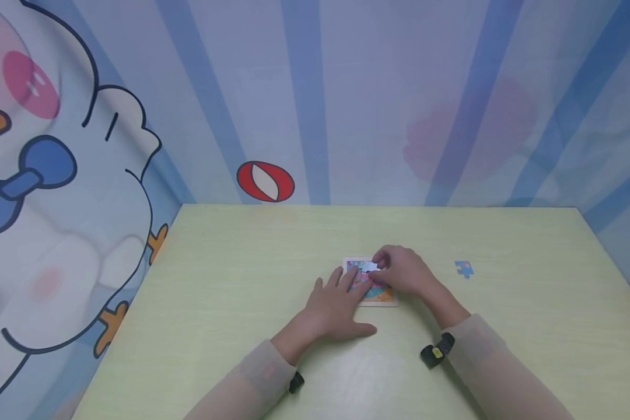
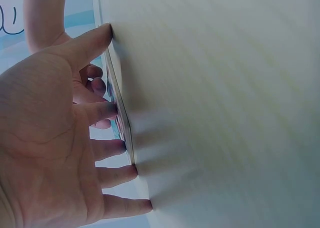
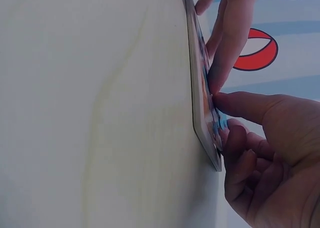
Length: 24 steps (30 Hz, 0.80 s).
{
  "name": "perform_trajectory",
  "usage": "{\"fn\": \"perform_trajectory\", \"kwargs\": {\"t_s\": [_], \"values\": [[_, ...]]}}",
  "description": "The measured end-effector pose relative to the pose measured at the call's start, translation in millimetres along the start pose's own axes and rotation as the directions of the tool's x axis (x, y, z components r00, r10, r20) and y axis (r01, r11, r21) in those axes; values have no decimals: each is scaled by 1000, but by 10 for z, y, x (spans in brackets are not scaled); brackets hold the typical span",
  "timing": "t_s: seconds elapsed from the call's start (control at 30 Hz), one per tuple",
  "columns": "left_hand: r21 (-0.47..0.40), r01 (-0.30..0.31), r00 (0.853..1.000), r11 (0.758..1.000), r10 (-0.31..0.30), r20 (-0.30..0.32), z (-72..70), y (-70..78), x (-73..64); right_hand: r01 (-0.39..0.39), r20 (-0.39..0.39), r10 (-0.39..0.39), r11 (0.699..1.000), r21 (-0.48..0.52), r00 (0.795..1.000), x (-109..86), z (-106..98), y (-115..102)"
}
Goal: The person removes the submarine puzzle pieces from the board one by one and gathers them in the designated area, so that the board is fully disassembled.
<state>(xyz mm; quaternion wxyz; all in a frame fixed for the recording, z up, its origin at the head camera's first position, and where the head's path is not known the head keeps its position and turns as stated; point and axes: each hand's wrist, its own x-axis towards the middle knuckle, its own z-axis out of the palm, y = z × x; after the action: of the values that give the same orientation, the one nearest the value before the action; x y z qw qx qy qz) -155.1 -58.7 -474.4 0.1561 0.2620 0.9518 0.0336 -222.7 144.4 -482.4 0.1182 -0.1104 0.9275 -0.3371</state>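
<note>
A small jigsaw puzzle [image 1: 380, 297] with a colourful picture and a pale frame lies on the table. My left hand [image 1: 336, 309] spreads over its left side, fingers straight, with some fingertips touching the picture and the thumb out on the tabletop. At the puzzle's upper right, my right hand [image 1: 406, 273] pinches a puzzle piece between thumb and curled fingers. The right wrist view shows a bit of this blue piece [image 3: 223, 122] at the picture's surface; the fingers hide most of it. A loose blue puzzle piece [image 1: 464, 269] lies to the right of the right hand.
The pale yellow-green table [image 1: 231, 262] reaches back to a blue striped backdrop [image 1: 346, 105] with a printed red and white ball [image 1: 265, 181]. A large cartoon figure [image 1: 73, 233] is printed on the left side. Dark straps [image 1: 437, 351] with small devices sit on the wrists.
</note>
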Motion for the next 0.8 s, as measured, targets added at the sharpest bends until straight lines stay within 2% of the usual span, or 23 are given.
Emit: {"fn": "perform_trajectory", "kwargs": {"t_s": [0.5, 0.8], "values": [[8, 4, 1000, 1000, -4, 9, -24, 12, -2, 55, 7, -56, 992, 109, 998, 36, 3, 112], [18, 5, 1000, 1000, -5, 4, -22, 15, -1, 37, 8, -38, 989, 142, 999, -31, -213, 238]]}}
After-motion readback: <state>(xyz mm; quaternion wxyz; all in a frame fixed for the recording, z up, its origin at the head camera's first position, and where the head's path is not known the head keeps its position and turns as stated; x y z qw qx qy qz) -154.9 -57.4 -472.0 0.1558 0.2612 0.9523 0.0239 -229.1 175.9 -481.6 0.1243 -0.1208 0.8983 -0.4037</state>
